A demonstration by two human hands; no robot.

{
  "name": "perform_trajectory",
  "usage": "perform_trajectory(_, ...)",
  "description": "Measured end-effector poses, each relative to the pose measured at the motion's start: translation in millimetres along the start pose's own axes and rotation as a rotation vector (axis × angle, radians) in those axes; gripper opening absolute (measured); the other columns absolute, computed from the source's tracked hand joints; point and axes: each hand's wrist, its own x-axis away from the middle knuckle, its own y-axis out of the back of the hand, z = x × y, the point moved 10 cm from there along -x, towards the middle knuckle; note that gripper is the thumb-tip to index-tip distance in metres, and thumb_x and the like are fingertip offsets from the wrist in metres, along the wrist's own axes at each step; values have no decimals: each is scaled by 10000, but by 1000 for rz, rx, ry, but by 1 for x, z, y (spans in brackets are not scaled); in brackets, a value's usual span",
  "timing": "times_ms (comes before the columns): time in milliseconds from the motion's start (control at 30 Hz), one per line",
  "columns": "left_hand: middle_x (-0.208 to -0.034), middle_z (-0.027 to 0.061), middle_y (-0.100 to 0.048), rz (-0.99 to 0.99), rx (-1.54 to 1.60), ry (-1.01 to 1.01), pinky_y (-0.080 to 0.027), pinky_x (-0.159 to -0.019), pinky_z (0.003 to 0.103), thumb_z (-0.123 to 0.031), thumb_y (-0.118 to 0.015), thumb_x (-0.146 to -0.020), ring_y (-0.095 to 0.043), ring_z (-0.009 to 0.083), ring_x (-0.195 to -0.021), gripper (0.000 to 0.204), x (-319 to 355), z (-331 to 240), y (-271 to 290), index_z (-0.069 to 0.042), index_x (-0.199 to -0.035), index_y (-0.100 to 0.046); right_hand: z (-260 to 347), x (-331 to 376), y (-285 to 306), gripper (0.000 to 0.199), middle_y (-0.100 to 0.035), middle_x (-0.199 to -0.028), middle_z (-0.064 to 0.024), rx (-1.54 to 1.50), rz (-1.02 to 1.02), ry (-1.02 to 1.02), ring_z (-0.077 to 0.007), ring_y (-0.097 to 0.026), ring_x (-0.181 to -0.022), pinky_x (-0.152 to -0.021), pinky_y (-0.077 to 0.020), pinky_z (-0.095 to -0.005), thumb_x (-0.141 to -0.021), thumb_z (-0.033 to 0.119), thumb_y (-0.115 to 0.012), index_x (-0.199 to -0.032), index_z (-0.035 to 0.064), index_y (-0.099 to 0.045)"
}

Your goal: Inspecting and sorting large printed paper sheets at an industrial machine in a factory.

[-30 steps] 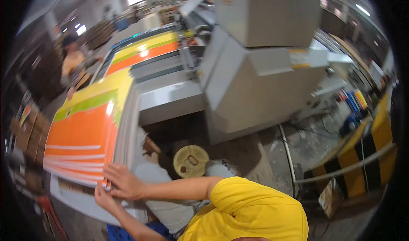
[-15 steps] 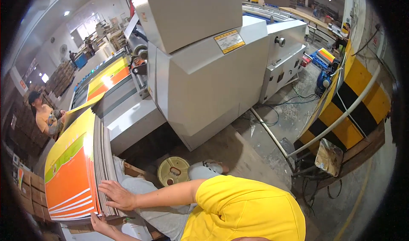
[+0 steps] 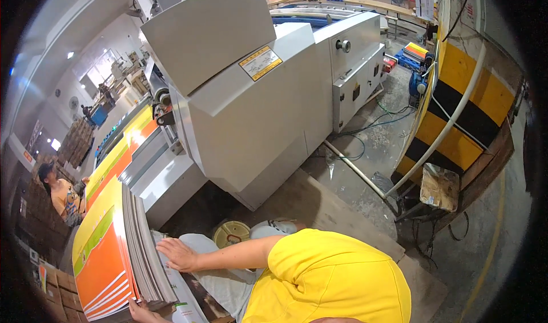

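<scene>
A thick stack of printed sheets [image 3: 103, 260], orange, green and yellow on top, stands at my left with its layered grey edges facing me. At its near corner my left hand [image 3: 144, 313] closes its fingers on the edges of the upper sheets; part of that hand is cut off by the lower border. My right hand [image 3: 178, 255] is open beside the stack's side, its fingers spread over the pale surface next to the grey edges. It holds nothing.
A large grey machine [image 3: 251, 111] stands ahead, printed sheets lying on its feed bed [image 3: 151, 166]. Across the stack is a co-worker [image 3: 60, 191]. A round yellowish lid [image 3: 231, 233] sits low by my legs. Hoses [image 3: 357, 137] cross the floor near a striped barrier [image 3: 456, 111].
The sheet that was raised by the co-worker now lies flat toward the machine. My right hand has come off the stack's side edges. The whole view has shifted.
</scene>
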Motion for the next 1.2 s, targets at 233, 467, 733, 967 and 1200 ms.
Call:
perform_trajectory(233, -776, 94, -548, 16, 1, 26, -479, -511, 234, -275, -605, -849, -562, 181, -605, 353, 10, -11, -9, 67, -926, -567, -18, 6, 5, 507, -463, -1116, -171, 161, 66, -77, -330, -405, -1066, -951, -293, -428, -665, 166, -612, -1120, -6, -467)
perform_trajectory(467, -790, 100, -564, 96, -4, 20, -477, -510, 239, -265, -604, -847, -580, 185, -621, 349, -8, 1, -12, 66, -950, -566, -20, 22, -24, 262, -565, -817, -123, 465, 299, 29, -305, -483, -918, -937, -290, -530, -643, 277, -591, -745, 40, -637)
perform_trajectory(733, -815, 90, -573, 3, 17, 90, -473, -513, 228, -233, -588, -855, -558, 160, -633, 295, 48, -29, -28, 45, -954, -581, -7, 29, -33, 305, -581, -875, -144, 426, 435, 39, -323, -486, -946, -969, -251, -565, -669, 279, -566, -786, 9, -648)
perform_trajectory(967, -889, 122, -589, 88, -558, -469, -536, -602, 308, -146, -591, -832, -566, 193, -733, 260, 1, -46, 17, 57, -995, -604, 54, 38, -39, 453, -540, -1143, -172, 411, 479, 257, -313, -423, -1174, -1007, -223, -570, -671, 269, -558, -1028, -7, -592)
perform_trajectory(1200, -768, 88, -573, 82, 117, 43, -560, -585, 253, -114, -555, -867, -567, 139, -639, 195, 68, -65, -40, 80, -879, -576, 91, 86, 23, 345, -495, -1186, -96, 68, 238, 322, -289, -324, -1241, -1010, -178, -569, -728, 256, -566, -1008, 55, -580)
